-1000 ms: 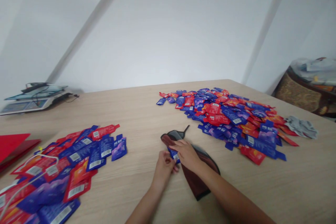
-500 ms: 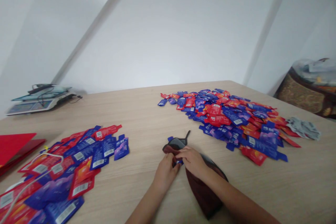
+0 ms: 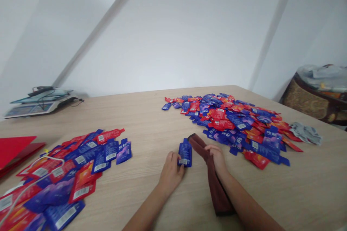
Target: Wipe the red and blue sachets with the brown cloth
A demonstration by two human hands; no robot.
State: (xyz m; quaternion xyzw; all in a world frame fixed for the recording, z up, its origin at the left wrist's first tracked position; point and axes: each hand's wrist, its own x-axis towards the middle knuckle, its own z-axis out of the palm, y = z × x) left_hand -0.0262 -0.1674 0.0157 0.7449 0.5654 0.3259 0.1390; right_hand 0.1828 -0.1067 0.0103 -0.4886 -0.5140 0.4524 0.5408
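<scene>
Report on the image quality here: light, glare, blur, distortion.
Head view: soft light, with a pale glare patch high on the left of the wall; head view: the upper right corner darkens; head view: the small print on the blue packet at the left hand is too soft to read; head view: slanting wall strips suggest wide-angle distortion, though camera tilt may contribute.
</scene>
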